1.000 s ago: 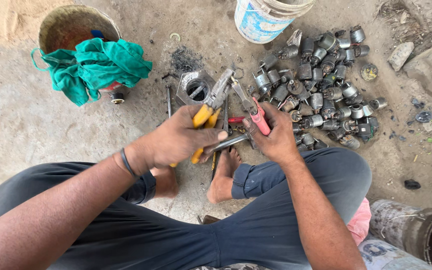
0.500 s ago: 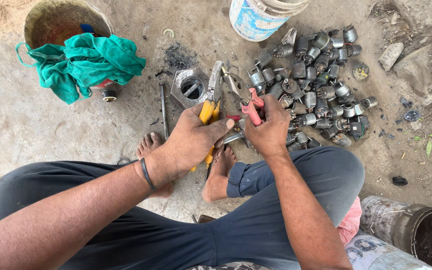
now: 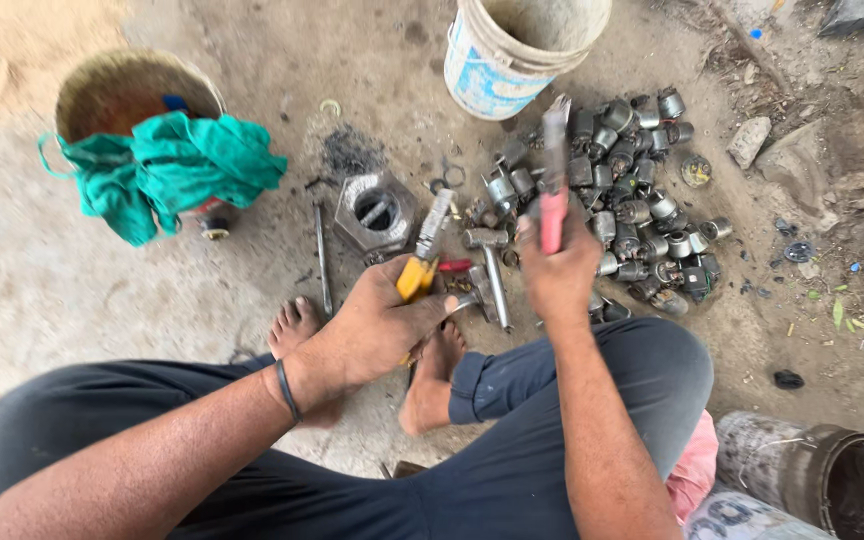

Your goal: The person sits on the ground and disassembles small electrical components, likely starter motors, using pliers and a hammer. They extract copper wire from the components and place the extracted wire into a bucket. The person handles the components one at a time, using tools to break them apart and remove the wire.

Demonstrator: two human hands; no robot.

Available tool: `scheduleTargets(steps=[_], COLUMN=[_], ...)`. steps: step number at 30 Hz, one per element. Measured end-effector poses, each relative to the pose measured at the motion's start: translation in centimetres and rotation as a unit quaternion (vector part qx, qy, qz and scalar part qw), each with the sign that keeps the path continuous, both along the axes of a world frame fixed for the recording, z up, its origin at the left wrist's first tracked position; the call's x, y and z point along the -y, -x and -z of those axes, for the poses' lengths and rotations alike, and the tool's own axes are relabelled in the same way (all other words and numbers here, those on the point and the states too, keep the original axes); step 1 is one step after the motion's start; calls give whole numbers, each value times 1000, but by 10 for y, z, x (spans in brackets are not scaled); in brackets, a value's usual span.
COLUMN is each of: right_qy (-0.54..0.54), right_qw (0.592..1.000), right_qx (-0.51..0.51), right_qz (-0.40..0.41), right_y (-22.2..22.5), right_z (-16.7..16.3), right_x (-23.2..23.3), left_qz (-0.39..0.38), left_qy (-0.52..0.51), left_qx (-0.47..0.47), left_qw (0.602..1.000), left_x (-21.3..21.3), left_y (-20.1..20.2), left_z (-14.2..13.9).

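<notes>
Head view: our right hand (image 3: 557, 270) has swung its red-handled tool (image 3: 553, 180) upright, off the workpiece where it lay half a second ago; fingers wrapped round the handle. Our left hand (image 3: 377, 325) keeps the yellow pliers (image 3: 420, 262) gripped, fingers closed, pinning a small metal part (image 3: 467, 297) above the foot (image 3: 432, 375), beside the heap of cylinders (image 3: 642, 210).

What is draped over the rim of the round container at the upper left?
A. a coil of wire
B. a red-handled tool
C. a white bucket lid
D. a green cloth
D: a crumpled green cloth hangs over the front rim of the round container at the upper left.
</notes>
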State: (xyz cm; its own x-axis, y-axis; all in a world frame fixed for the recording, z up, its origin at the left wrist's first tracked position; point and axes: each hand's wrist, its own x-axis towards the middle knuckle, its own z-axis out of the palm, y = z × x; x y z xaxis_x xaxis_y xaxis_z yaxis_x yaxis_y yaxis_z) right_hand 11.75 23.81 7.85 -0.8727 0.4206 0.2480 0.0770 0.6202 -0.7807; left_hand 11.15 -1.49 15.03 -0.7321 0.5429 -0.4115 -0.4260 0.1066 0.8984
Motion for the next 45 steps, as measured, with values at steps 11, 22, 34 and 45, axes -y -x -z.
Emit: scheduleTargets(steps=[11, 22, 34, 45], right_qy=[77, 222, -141, 449], right_qw=[994, 964, 963, 879], right_qx=[5, 141, 197, 47], right_qz=[-76, -30, -118, -154], right_y=[3, 6, 13, -11], right_z=[5, 61, 70, -21], right_x=[22, 18, 23, 57], left_qz=[-21, -13, 24, 34], left_qy=[84, 120, 198, 278], left_qx=[-105, -236, -358, -380], left_qw=[991, 964, 912, 882], left_x=[10, 8, -3, 6], left_y=[15, 17, 21, 15], left_z=[-11, -26, -18, 18])
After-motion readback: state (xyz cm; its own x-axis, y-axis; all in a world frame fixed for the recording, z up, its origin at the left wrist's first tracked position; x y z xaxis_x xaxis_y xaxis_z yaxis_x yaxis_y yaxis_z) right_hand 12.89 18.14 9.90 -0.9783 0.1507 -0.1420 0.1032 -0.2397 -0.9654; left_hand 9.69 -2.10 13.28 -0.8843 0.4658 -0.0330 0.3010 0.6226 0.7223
